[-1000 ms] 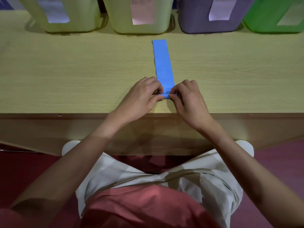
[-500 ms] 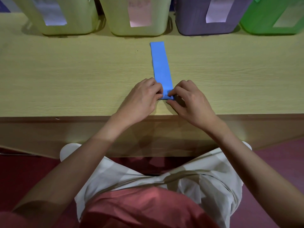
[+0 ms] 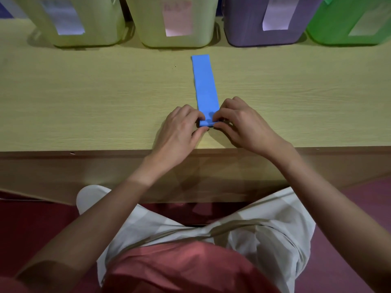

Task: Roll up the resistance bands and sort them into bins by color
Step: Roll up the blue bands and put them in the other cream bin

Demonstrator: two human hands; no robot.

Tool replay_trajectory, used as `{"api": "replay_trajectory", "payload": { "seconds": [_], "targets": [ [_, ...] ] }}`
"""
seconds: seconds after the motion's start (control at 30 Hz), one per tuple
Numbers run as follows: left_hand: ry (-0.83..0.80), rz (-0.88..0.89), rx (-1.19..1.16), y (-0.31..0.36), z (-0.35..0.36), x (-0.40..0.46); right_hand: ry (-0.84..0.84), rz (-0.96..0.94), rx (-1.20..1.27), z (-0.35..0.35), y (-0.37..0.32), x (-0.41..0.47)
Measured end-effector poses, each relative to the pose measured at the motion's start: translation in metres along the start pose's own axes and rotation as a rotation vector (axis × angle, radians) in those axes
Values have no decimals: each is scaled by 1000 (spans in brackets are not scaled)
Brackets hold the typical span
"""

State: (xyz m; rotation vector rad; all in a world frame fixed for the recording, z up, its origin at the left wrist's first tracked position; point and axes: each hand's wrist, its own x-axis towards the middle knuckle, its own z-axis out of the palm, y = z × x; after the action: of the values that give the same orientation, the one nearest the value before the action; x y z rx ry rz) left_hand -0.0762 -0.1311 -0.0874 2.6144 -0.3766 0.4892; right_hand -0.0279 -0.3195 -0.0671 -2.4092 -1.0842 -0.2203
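One blue band lies flat on the desk, running from its near edge toward four bins along the far edge, its near end rolled and pinched by left hand and right hand.

four bins in a row along the table's far edge, band flat before them, pinched between both hands.
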Motion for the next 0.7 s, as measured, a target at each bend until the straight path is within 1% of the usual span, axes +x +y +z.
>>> {"api": "replay_trajectory", "payload": {
  "seconds": [0.3,0.43,0.6,0.7],
  "targets": [
    [14,-38,-86,2,0,-1,-94,20,71,-6,4,8],
    [50,0,-65,1,0,0,-85,31,79,-4,4,6],
    [9,89,-49,-4,-1,1,-40,51,71,-1,2,2],
    [42,128,-39,-7,-1,-1,-46,62,86,-1,2,2]
  ]
}}
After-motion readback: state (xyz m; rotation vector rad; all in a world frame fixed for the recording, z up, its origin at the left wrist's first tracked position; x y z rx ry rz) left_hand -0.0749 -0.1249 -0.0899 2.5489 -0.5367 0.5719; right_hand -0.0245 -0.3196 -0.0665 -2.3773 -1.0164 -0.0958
